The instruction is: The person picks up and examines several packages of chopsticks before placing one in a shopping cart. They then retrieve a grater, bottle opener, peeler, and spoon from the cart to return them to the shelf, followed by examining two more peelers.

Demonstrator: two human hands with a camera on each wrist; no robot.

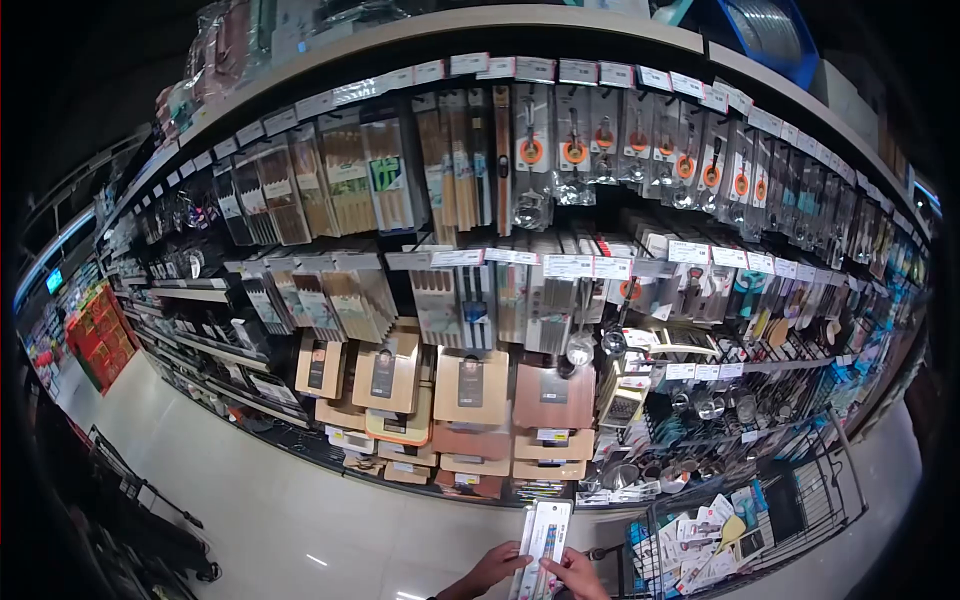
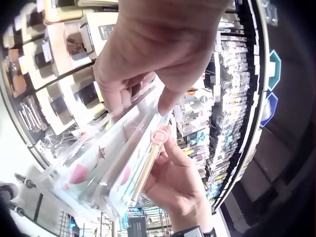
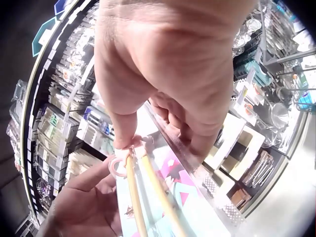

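Both hands hold clear-fronted packs low in front of the body. My left hand [image 1: 497, 565] grips them from the left side and my right hand [image 1: 578, 574] from the right, with thumbs on the front face. The upper pack [image 1: 550, 525] is long, pale and upright in the head view. Through the clear plastic in the right wrist view show yellow training chopsticks [image 3: 132, 195] with pink finger rings, over a pastel printed card. A second pack [image 2: 91, 170] lies against the first in the left wrist view.
Ahead stands a shelf with hanging chopstick packs [image 1: 345, 170], ladles and other utensils [image 1: 573, 150]. Cutting boards [image 1: 470, 385] stand on its lower tiers. A wire shopping cart [image 1: 850, 480] holding several packaged items [image 1: 690, 540] is at the right. Another dark cart [image 1: 130, 530] stands at left.
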